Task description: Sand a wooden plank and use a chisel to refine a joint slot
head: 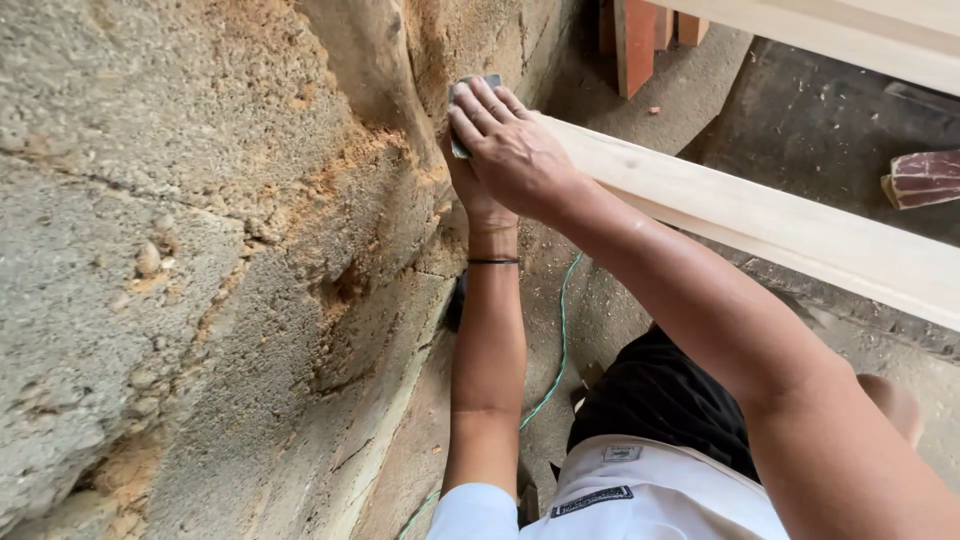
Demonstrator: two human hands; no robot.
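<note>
My right hand lies flat over a small grey sanding pad, pressing it at the near end of a pale wooden plank, right beside a rough concrete wall. My left hand sits under the right hand and is mostly hidden by it. A black band circles the left wrist. What the left fingers grip stays hidden. Orange-brown dust coats the wall around the hands.
A second pale plank crosses the top right. Reddish wood pieces stand on the dusty floor behind. A dark red block lies at the right edge. A green cord runs along the floor below my arms.
</note>
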